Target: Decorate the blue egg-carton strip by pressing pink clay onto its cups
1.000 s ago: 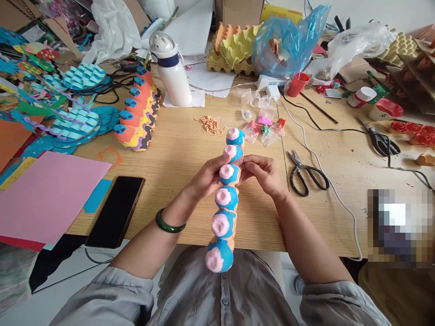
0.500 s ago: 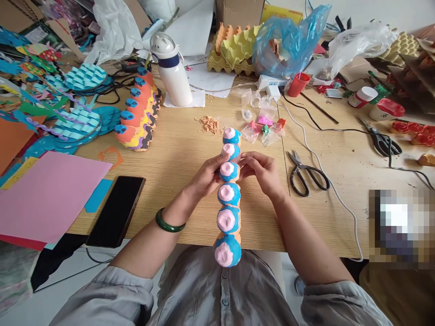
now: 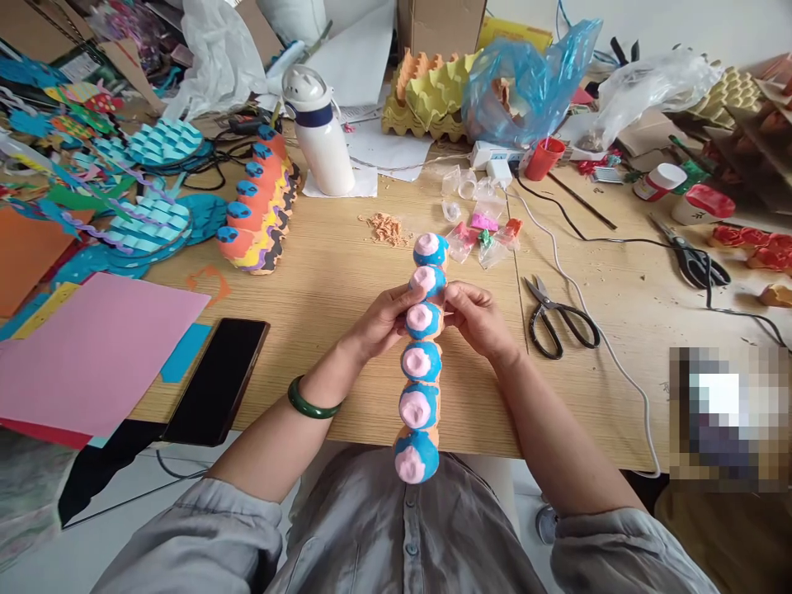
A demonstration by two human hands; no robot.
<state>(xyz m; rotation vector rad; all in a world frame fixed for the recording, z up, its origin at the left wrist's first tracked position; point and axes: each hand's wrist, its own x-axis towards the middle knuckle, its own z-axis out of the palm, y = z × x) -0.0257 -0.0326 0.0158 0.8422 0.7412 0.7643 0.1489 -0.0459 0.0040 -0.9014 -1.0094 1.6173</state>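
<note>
I hold a long strip of egg carton bumps (image 3: 420,360), painted blue with pink tips and orange sides, lengthwise over the wooden table (image 3: 322,280). My left hand (image 3: 382,321) grips its left side near the third bump, fingers curled. My right hand (image 3: 478,318) pinches the opposite side at the same place. The strip's near end hangs over the table edge above my grey shirt. A green bangle (image 3: 309,403) is on my left wrist.
A black phone (image 3: 216,381) and pink paper (image 3: 92,351) lie at the left. An orange and yellow painted carton (image 3: 256,219) and a white bottle (image 3: 320,132) stand behind. Black scissors (image 3: 560,315), a white cable (image 3: 594,330), small plastic bags (image 3: 483,235) and a red cup (image 3: 543,157) lie at the right.
The strip's near end has swung slightly right and straightened. Both hands keep the same grip in the middle.
</note>
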